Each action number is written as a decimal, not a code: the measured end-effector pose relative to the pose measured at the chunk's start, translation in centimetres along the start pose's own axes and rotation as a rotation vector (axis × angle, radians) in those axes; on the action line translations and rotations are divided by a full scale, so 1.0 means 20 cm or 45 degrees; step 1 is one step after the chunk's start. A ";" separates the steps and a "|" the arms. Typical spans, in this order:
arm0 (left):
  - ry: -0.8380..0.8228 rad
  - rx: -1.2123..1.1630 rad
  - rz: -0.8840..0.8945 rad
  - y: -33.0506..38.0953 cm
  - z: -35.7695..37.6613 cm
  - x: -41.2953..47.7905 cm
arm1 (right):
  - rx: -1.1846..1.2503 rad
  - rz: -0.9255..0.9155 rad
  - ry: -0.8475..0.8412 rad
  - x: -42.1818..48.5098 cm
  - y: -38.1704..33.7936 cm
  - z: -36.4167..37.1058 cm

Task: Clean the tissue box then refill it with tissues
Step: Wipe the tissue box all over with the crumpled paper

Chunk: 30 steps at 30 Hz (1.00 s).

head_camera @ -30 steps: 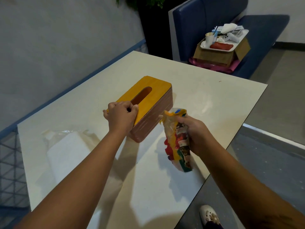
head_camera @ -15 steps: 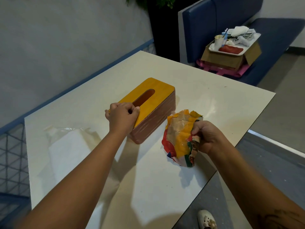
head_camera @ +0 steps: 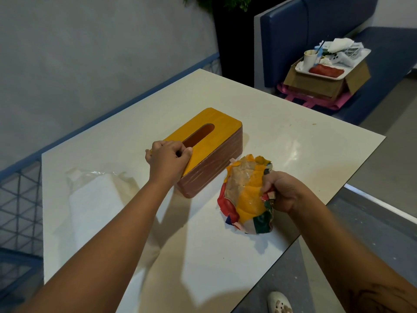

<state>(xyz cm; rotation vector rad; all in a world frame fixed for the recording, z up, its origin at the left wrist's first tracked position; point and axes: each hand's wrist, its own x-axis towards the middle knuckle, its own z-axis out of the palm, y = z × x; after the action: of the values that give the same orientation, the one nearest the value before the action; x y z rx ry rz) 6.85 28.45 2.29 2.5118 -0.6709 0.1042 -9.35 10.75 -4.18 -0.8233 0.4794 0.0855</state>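
- The white rectangular table (head_camera: pixel 293 143) carries everything.
- A white tissue pack in clear plastic wrap (head_camera: pixel 94 199) lies at the table's left side, near the box.
- The wooden tissue box with a slotted yellow lid (head_camera: pixel 216 141) sits mid-table.
- A crumpled multicoloured cloth (head_camera: pixel 246 195) rests just right of the box.
- The left hand (head_camera: pixel 168 161) curls its fingers over the lid's near end, gripping it.
- The right hand (head_camera: pixel 282 190) clutches the cloth's edge.
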 end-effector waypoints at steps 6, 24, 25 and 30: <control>0.013 -0.001 -0.003 0.00 0.00 0.00 | 0.085 -0.137 0.075 0.00 -0.04 -0.01; 0.024 0.000 0.042 -0.03 0.02 0.02 | -0.081 -0.734 0.762 0.15 0.12 0.44; 0.025 0.006 0.049 -0.03 0.02 0.02 | -0.069 -0.747 0.758 0.15 0.14 0.46; 0.015 0.019 0.044 -0.03 0.02 0.02 | -0.017 -0.727 0.641 0.11 0.25 0.55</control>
<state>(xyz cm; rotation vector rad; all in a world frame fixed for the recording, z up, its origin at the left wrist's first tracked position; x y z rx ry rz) 7.42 28.48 1.85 2.5123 -0.7113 0.1371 -4.52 21.86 -2.34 -0.9690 0.6962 -0.6601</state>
